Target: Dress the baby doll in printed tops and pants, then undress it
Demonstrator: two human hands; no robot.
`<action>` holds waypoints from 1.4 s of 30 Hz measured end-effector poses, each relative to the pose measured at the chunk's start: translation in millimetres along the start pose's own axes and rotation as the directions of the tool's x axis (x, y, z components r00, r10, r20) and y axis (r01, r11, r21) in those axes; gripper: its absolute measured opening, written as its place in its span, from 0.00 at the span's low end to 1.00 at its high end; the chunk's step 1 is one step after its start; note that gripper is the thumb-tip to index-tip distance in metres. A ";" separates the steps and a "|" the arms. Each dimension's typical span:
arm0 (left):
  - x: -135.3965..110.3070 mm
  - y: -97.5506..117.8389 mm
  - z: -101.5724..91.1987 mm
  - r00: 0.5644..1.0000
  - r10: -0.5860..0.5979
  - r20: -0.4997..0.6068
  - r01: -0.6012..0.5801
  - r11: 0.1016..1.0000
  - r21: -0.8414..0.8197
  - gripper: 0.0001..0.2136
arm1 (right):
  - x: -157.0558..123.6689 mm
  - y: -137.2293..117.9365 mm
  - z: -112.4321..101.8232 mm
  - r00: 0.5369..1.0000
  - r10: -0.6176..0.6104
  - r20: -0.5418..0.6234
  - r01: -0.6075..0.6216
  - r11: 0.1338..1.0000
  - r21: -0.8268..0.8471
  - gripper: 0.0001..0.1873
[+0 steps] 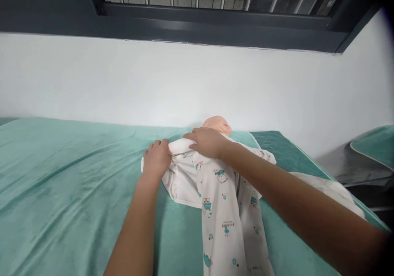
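A baby doll (216, 124) lies on the teal bed cover, its head near the wall and the face turned right. Spread over and around its body is a white baby garment (221, 185) printed with teal and red figures, one long part draping toward me. My left hand (156, 159) curls around the end of a doll limb; a bit of its skin-coloured surface shows by my fingers. Close to the doll's head, my right hand (206, 142) is closed over the rolled white cloth (181, 146) around that limb. My fingers hide most of both grips.
The teal bed cover (61, 185) stretches left in wrinkles. Another white printed cloth (326, 185) lies to the right, partly behind my right forearm. A white wall (123, 83) with a dark window frame (184, 25) rises behind; a second teal-covered surface (375, 144) stands far right.
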State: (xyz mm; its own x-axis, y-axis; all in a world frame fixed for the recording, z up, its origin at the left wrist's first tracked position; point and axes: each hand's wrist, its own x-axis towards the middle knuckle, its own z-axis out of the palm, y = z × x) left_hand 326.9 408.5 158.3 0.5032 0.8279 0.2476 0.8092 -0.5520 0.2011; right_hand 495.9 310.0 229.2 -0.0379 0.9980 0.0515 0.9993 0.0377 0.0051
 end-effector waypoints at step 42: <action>3.4 195.5 -34.3 0.775 0.566 0.280 -0.580 0.814 -0.040 0.13 | -96.5 99.8 99.2 0.489 0.821 -0.295 -0.620 0.565 0.545 0.13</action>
State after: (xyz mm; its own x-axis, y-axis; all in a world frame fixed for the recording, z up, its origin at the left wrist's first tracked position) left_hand 476.3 300.0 230.9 0.9331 0.3573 0.0403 0.3547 -0.9331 0.0583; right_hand 599.6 222.6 125.7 0.8010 0.5036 0.3237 0.5896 -0.5694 -0.5729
